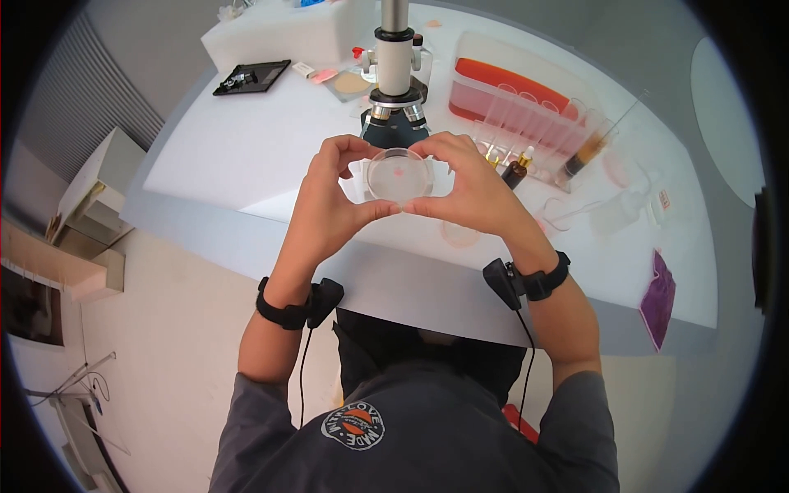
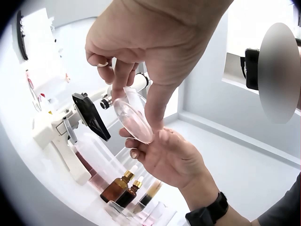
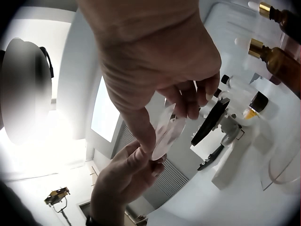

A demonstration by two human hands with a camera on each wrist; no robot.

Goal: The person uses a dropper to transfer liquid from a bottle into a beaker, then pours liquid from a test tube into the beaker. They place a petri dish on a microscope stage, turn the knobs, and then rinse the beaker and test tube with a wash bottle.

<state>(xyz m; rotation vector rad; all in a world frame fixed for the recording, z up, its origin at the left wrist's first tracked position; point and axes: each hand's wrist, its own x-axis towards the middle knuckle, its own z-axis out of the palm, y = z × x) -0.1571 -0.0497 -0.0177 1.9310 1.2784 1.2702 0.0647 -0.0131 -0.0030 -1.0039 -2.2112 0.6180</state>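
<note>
A clear round petri dish [image 1: 399, 182] with a small pink spot near its middle is held up in front of the microscope [image 1: 394, 70]. My left hand [image 1: 325, 193] grips its left side, thumb at the near edge and fingers at the far edge. On the opposite side my right hand [image 1: 475, 187] grips it the same way, and the two thumb tips nearly meet. In the left wrist view the dish [image 2: 133, 121] is tilted between both hands. The right wrist view shows the dish [image 3: 168, 134] almost edge-on, pinched between thumb and fingers.
Brown dropper bottles [image 1: 515, 171] and a rack of test tubes [image 1: 534, 123] stand to the right, before a red-lined plastic box [image 1: 468, 103]. A purple cloth [image 1: 658, 300] hangs at the table's right edge. A black tray [image 1: 251, 77] and a white foam block [image 1: 283, 37] lie at back left.
</note>
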